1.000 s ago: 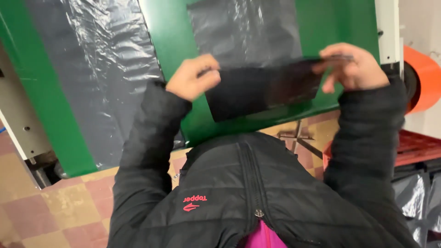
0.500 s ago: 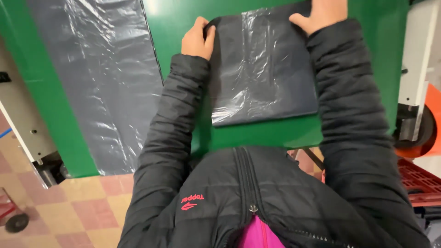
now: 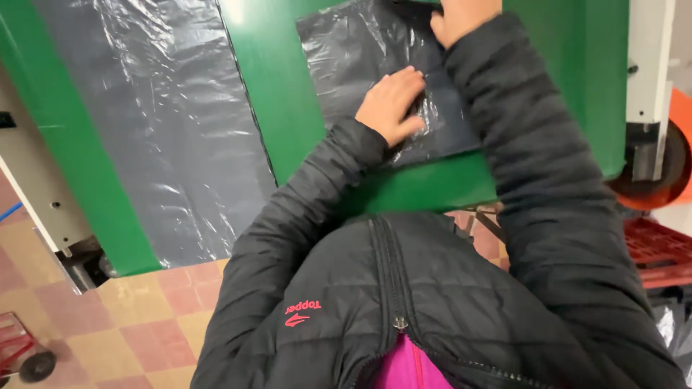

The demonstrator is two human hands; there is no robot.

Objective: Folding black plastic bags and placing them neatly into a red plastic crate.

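Your left hand [image 3: 393, 104] lies flat, palm down and fingers spread a little, on the folded black plastic bag [image 3: 360, 50] at the upper middle of the frame; it pinches nothing, only presses on the film; under its fingertips the plastic shows a glossy, crinkled patch. Your right hand [image 3: 461, 16] sits at the top edge of the frame, just right of centre, resting on the upper part of the same bag; most of it is cut off by the frame, so you cannot tell whether its fingers are spread or closed on the film. The bag lies flat on the green table [image 3: 562, 65], its lower edge near the table's front edge, and both your black padded sleeves reach across it from the lower right.

To the left of the frame a long sheet of grey-black plastic film [image 3: 166, 122] runs down the green surface from the top edge toward the lower left; a strip of bare green separates it from the bag, so the two lie apart. At the far left a pale machine frame [image 3: 36, 187] borders the table; at the right edge stands a white upright with an orange roll [image 3: 674, 144] beside it; below that shows a red crate [image 3: 663, 248]; the floor at the lower left is chequered tile [image 3: 137, 324].
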